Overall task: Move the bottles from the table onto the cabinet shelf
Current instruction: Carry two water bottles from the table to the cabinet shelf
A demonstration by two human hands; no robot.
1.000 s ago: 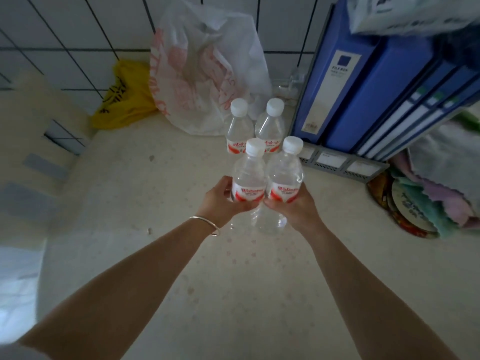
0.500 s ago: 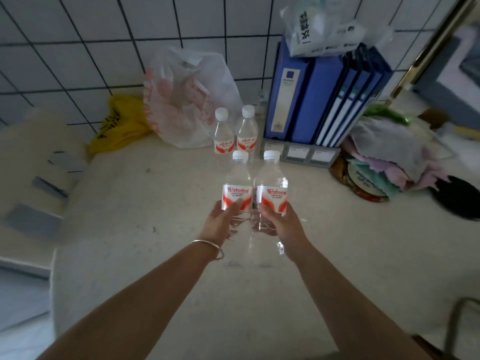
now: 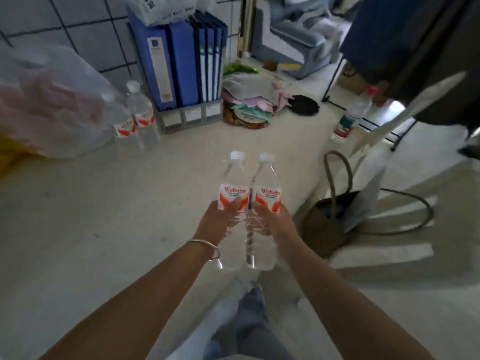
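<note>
over the table edge: two clear water bottles were carried upright, side by side and touching, with the person's jeans and the floor showing below them
left hand: the left hand (image 3: 220,216) was wrapped around the left bottle (image 3: 232,203) just under its red-and-white label, fingers curled on the front, a thin bracelet (image 3: 205,246) on the wrist
right hand: the right hand (image 3: 272,219) was clasped around the right bottle (image 3: 266,203) at the same height, thumb against the clear body
grip: both hands were closed firmly on their loads, neither loose nor free
carrying well: by the look of it, the step was transport; keeping the two bottles pressed together and vertical, held at mid-body, would likely stop them swinging or slipping
watch for: a dark handbag (image 3: 327,219) and a looping cable (image 3: 405,214) lay on the floor just to the right, a probable trip risk on the way
left behind: two more bottles (image 3: 135,113) stood on the table (image 3: 104,203), near blue binders (image 3: 181,61) and beside a plastic bag (image 3: 52,100); another bottle (image 3: 350,118) stood well apart to the right
destination: no cabinet shelf could be made out from this view
progress: judged early, with at least two bottles still to fetch
</note>
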